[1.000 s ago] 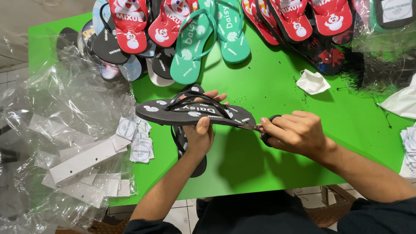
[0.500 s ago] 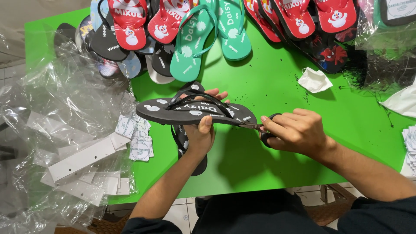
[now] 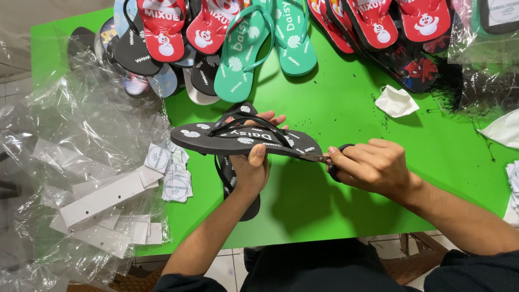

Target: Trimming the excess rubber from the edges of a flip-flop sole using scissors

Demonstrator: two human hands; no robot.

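The green table [image 3: 346,108] spread under both hands and carried everything, its far edge beyond them crowded with a row of flip-flops in red, teal and black [image 3: 238,48]. Off to the left of the left hand lay a heap of clear plastic bags [image 3: 70,140], with white card strips [image 3: 102,197] and small round-printed labels [image 3: 175,173] nearer in, likely kept within reach for packing. The left hand [image 3: 251,167] was closed around the middle of a black flip-flop [image 3: 243,139], lifting it above the table and level, so its heel end pointed toward the right hand. Below it a second black flip-flop [image 3: 238,186] rested on the table under the left wrist. The right hand [image 3: 373,165] was clenched around dark-handled scissors [image 3: 327,158], the blades meeting the held sandal's edge, apparently for trimming
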